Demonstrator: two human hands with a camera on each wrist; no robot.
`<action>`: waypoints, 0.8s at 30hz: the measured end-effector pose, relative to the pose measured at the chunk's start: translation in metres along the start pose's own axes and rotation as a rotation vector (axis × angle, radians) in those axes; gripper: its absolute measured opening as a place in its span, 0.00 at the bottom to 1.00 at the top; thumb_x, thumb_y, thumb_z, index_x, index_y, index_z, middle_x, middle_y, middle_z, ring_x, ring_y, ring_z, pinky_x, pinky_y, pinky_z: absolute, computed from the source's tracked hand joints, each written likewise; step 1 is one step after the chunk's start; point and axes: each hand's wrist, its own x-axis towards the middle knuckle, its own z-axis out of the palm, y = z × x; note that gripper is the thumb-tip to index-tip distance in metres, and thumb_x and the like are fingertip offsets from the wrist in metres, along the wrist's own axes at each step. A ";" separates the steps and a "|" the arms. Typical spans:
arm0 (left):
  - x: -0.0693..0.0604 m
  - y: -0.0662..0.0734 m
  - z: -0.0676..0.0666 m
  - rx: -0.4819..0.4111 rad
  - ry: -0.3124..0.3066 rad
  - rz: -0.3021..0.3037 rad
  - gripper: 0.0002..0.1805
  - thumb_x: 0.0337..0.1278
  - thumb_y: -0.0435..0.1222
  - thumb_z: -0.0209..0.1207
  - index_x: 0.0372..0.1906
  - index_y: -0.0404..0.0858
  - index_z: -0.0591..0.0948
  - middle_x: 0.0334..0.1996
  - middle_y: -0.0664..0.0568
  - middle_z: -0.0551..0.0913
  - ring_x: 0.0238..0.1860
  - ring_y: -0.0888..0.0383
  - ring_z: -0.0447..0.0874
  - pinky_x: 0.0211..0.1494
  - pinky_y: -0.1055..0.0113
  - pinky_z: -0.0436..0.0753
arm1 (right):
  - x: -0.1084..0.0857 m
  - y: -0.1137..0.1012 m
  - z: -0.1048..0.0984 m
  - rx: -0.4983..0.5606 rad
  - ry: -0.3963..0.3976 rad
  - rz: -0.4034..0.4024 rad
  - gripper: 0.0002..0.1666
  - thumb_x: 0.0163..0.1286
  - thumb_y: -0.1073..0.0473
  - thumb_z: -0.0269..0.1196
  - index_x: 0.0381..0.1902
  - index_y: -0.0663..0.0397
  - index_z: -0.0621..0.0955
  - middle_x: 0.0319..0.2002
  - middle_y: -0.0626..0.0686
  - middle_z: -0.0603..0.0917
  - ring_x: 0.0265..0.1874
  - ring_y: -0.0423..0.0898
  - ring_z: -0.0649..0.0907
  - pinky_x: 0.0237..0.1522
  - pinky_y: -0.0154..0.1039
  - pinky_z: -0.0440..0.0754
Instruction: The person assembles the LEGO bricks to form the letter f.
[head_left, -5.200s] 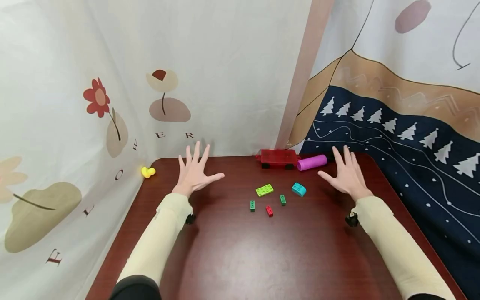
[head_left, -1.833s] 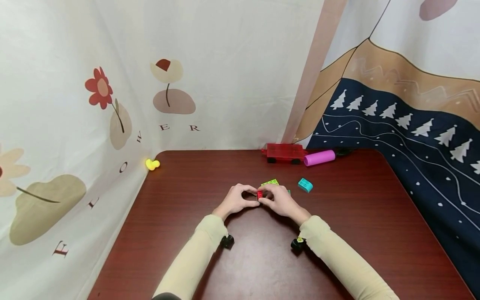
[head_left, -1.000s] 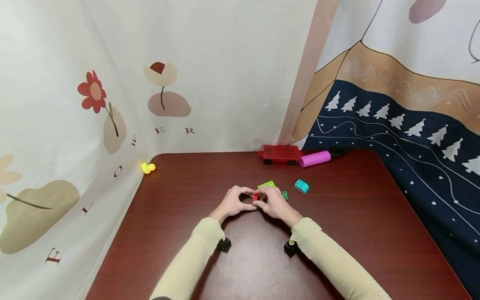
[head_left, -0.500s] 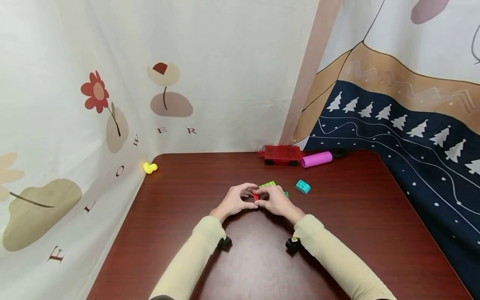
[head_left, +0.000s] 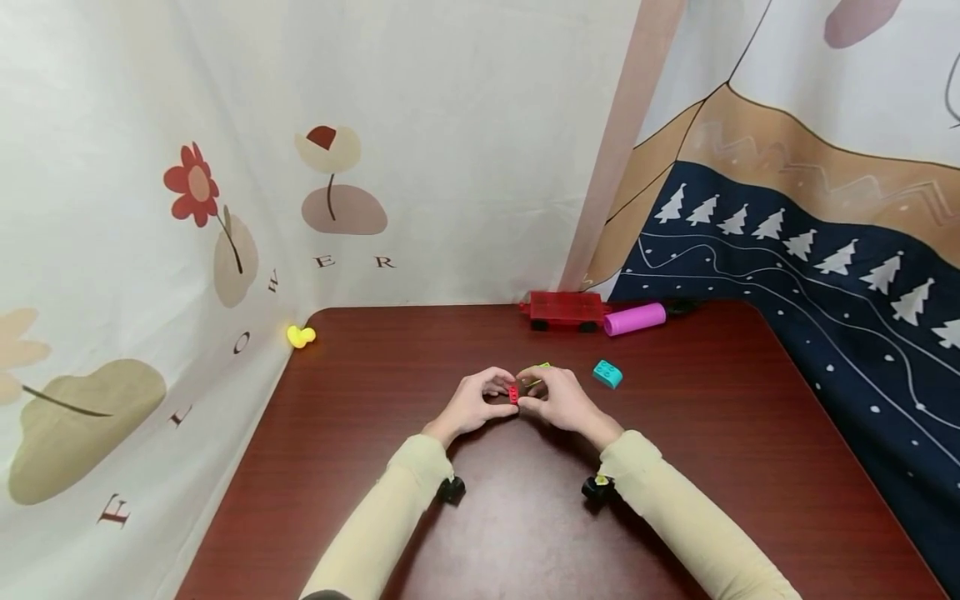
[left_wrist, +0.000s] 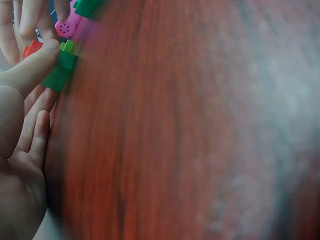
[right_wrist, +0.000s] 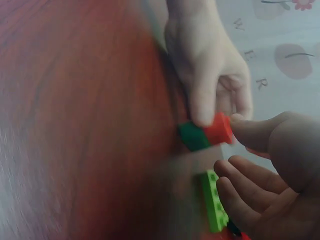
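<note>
A reddish-brown, wood-grained surface (head_left: 675, 433) carries a red wagon (head_left: 566, 310) near its far edge, a purple cylinder (head_left: 634, 319) lying just beside the wagon, and a yellow toy (head_left: 301, 337) at the far left corner. Nearer lie a turquoise brick (head_left: 607, 374) and a partly hidden lime-green brick (right_wrist: 214, 201).

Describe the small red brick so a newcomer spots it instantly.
Over the brown table, find where the left hand and right hand come close. The red brick shows between their fingertips. Its colour sets it apart from the green brick and teal brick; the red wagon behind is far larger, with black wheels.
</note>
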 end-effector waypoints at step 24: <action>-0.003 -0.001 0.004 0.009 0.022 -0.029 0.18 0.55 0.36 0.78 0.49 0.43 0.84 0.44 0.53 0.89 0.49 0.56 0.89 0.57 0.59 0.85 | -0.015 0.014 -0.016 0.034 0.034 0.050 0.21 0.69 0.60 0.74 0.57 0.61 0.85 0.48 0.57 0.87 0.36 0.40 0.88 0.37 0.38 0.86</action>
